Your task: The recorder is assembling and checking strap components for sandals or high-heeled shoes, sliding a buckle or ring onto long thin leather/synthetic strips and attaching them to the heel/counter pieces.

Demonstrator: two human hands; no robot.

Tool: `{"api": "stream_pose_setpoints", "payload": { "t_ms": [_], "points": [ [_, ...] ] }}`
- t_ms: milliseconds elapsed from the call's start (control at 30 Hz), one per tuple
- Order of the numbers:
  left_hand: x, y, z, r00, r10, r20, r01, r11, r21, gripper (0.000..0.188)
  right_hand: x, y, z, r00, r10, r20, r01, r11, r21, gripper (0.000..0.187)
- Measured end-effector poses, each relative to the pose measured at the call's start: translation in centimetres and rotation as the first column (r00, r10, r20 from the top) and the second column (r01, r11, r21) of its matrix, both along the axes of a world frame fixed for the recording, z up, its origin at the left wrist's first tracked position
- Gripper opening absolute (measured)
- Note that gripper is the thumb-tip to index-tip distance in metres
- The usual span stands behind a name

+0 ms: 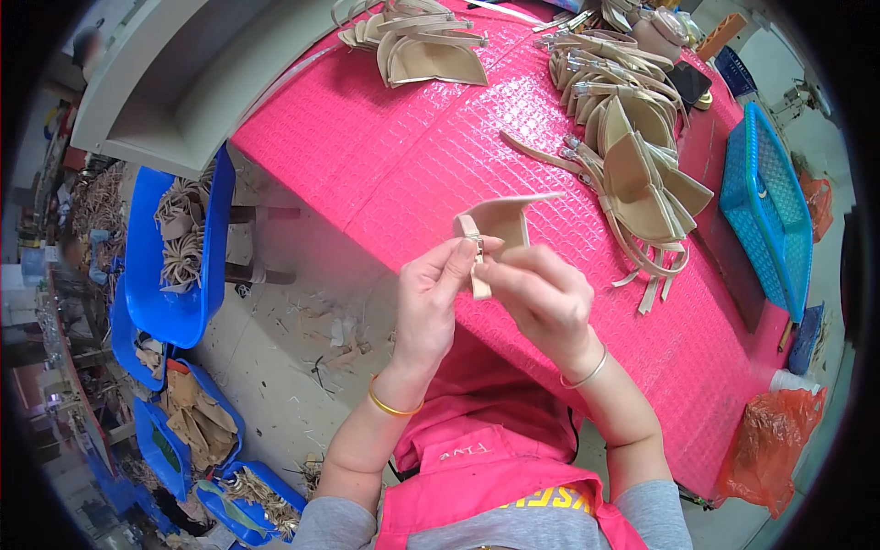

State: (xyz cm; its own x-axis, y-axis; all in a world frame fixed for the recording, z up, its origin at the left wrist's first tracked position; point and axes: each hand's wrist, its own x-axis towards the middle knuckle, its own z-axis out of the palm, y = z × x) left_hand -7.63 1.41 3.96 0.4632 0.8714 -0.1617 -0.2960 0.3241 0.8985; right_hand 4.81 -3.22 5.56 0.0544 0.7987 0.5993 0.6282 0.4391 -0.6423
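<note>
In front of me, above the near edge of the pink-covered table, I hold a beige shoe upper with a thin ankle strap. My left hand pinches the strap beside its small metal buckle. Close against it, my right hand has its fingers closed at the pale strap end, which hangs below the buckle. Those fingers partly hide the strap. To the right lies a long overlapping row of similar beige uppers with straps and buckles. Another small stack of uppers lies at the far side.
A turquoise plastic basket stands at the right, with a red plastic bag nearer me. A dark phone lies beyond the row. Blue bins holding beige pieces stand on the floor at left, below a pale shelf unit.
</note>
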Motion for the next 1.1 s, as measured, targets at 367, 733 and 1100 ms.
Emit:
{"api": "stream_pose_setpoints", "payload": {
  "t_ms": [367, 733, 1100],
  "points": [
    [-0.8, -0.1, 0.3, 0.999, -0.027, 0.042, 0.029, 0.998, -0.058, 0.026, 0.9, 0.1, -1.1, 0.956, 0.059, 0.288, -0.125, 0.968, 0.219, 0.03],
    [-1.0, -0.2, 1.8, 0.96, -0.083, -0.266, 0.171, 0.929, 0.328, 0.021, 0.7, -1.0, -0.6, 0.999, -0.048, -0.017, 0.047, 0.998, -0.04, 0.017],
    [-0.9, 0.3, 2.1, 0.991, 0.002, -0.135, 0.02, 0.986, 0.165, 0.021, -0.9, -0.7, 0.7, 0.158, -0.176, -0.972, -0.465, 0.855, -0.23, 0.011]
  ]
}}
